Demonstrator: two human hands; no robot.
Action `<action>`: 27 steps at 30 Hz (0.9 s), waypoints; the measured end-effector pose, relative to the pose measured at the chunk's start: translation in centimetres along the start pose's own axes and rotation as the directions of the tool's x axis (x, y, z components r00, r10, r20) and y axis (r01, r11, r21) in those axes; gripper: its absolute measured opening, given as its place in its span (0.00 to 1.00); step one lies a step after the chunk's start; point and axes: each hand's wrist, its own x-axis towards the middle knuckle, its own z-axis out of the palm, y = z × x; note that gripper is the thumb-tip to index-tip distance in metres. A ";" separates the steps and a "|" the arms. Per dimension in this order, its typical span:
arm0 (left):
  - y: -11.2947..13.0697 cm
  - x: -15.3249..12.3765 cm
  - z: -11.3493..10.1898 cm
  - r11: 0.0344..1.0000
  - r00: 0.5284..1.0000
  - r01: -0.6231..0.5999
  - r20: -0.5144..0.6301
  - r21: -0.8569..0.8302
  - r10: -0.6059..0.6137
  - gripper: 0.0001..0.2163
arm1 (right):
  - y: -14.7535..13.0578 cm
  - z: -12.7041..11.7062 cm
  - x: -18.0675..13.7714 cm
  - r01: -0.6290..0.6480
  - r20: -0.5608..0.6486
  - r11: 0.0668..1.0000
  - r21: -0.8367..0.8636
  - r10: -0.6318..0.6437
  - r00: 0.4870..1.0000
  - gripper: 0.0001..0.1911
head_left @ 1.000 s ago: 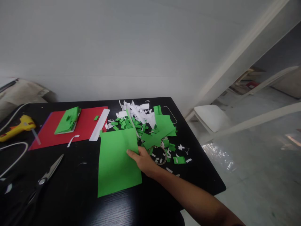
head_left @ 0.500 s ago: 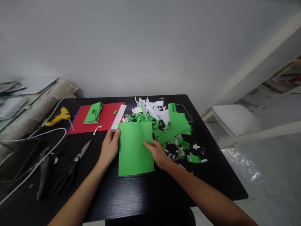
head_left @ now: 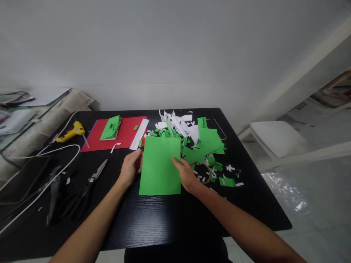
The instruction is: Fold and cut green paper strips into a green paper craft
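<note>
A green paper sheet [head_left: 160, 171] is held up over the near middle of the black table. My right hand [head_left: 188, 175] pinches its right edge, thumb on the front and the other fingers hidden behind. At the opposite edge my left hand [head_left: 131, 166] is closed, its curled fingertips meeting the side of the sheet and partly hidden there. A small green paper piece [head_left: 140, 143] shows just above my left thumb. Beyond the sheet lies a heap of green scraps [head_left: 208, 140] and white paper scraps [head_left: 179, 124].
Scissors [head_left: 91, 180] lie left of my left arm, near a yellow glue gun [head_left: 71, 132] and a white cable [head_left: 78, 151]. Red paper [head_left: 127, 135] carries a folded green paper stack [head_left: 111, 128] and a white strip [head_left: 139, 134]. A tape roll [head_left: 210, 173] sits right. A white stool [head_left: 271, 137] stands beyond.
The green sheet has shifted slightly up and to the right relative to my left hand, and its left thumb no longer overlaps the sheet's front. The view has moved a little.
</note>
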 end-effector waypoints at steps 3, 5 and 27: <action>0.1 0.1 -0.1 0.992 0.993 0.090 0.080 -0.090 -0.083 0.24 | 0.1 -0.1 0.2 0.008 -0.048 1.000 0.001 -0.008 0.999 0.26; 0.2 0.0 -0.1 0.983 0.986 0.128 0.126 -0.129 -0.112 0.22 | 0.1 -0.1 0.2 0.010 -0.073 1.000 0.004 -0.009 0.997 0.26; 0.0 -2.3 1.8 0.997 0.933 -0.034 0.359 0.065 0.008 0.18 | -2.8 0.5 -3.9 0.165 0.416 0.946 -0.279 -0.036 0.909 0.29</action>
